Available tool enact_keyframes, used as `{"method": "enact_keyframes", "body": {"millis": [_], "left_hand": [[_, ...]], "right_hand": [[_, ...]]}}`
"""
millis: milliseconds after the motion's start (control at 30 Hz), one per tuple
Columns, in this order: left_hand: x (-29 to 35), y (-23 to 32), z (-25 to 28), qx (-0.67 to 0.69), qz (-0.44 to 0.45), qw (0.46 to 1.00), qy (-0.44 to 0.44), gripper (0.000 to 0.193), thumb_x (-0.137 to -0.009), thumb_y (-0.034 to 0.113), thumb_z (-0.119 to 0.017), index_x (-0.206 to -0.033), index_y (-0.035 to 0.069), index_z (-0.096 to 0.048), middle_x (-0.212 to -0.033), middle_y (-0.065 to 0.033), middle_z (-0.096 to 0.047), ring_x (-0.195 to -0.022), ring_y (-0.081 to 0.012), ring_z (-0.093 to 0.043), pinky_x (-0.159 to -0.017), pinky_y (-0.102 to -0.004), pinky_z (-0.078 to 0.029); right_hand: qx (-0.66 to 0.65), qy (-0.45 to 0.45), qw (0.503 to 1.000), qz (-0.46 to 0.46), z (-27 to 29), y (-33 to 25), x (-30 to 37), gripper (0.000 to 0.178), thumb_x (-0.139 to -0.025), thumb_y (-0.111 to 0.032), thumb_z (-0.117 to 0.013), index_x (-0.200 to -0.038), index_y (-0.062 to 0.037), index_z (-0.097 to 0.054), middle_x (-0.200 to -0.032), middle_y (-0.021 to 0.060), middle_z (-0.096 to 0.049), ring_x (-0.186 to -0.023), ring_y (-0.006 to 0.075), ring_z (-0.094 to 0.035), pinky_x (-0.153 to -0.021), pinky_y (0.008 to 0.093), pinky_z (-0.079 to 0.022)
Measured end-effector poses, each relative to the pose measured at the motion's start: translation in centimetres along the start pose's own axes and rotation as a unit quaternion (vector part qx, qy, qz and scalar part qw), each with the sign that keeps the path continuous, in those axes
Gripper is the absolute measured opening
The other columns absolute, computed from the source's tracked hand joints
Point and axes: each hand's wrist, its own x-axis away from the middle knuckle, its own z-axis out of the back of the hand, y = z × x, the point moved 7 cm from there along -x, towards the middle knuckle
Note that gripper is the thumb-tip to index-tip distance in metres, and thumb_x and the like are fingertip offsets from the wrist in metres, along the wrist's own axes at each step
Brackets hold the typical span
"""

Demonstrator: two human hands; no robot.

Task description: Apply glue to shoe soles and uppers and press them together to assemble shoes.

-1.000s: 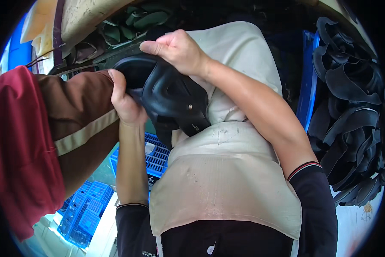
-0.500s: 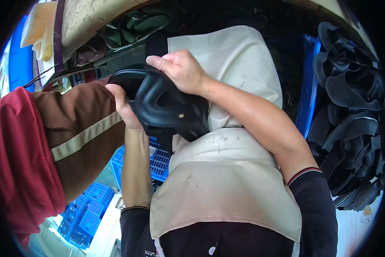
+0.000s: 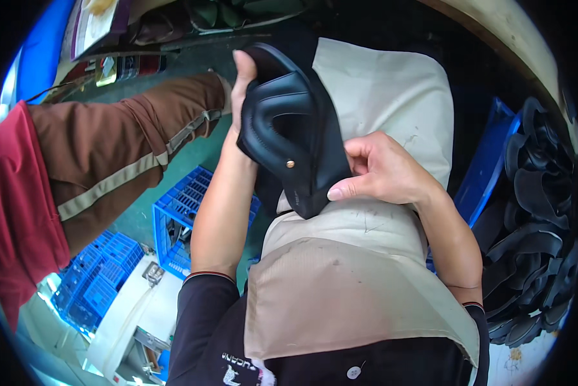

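A black, padded shoe upper [image 3: 282,116] with stitched curves and a small gold stud is held up over my lap. My left hand [image 3: 239,106] grips its left side, thumb raised along the far edge and the other fingers hidden behind it. At the near right edge, my right hand [image 3: 392,170] has its thumb against the upper's tapering end, with the fingers curled close by. Below lies the beige apron [image 3: 366,276] covering my lap and chest.
Stacked black uppers [image 3: 540,193] rise on the right beside a blue crate edge [image 3: 488,161]. Blue plastic crates [image 3: 179,212] stand on the floor at left. Another person's leg in brown trousers [image 3: 109,141] extends in from the left. A pale machine or table edge [image 3: 521,45] curves along the far right.
My right hand has moved from the upper's far edge down to its near right edge. The upper has turned more upright and shifted right, with my left hand still holding it.
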Motion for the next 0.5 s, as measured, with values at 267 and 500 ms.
{"method": "enact_keyframes", "body": {"millis": [267,500], "left_hand": [[4.0,0.8,1.1,-0.042,-0.050,0.997,0.044,0.059,-0.094,0.070,-0.058,-0.100,0.012,-0.069,-0.086,-0.0015,-0.072,-0.067,-0.0102,-0.065,-0.071,-0.0276,-0.056],[5.5,1.6,5.0,-0.009,-0.097,0.992,0.075,0.061,-0.094,0.072,-0.056,-0.100,0.013,-0.068,-0.089,-0.0017,-0.072,-0.071,-0.0096,-0.066,-0.072,-0.0277,-0.055]], "right_hand": [[-0.003,-0.055,0.997,-0.050,-1.4,1.6,-2.0,0.035,-0.070,-0.007,-0.091,-0.061,-0.0072,-0.057,-0.056,-0.0029,-0.048,-0.052,0.0084,-0.034,-0.053,0.0222,-0.033],[0.011,-0.057,0.998,-0.021,-1.3,1.6,-5.1,0.039,-0.068,-0.007,-0.093,-0.057,-0.0070,-0.055,-0.055,-0.0017,-0.049,-0.051,0.0097,-0.036,-0.052,0.0237,-0.035]]}}
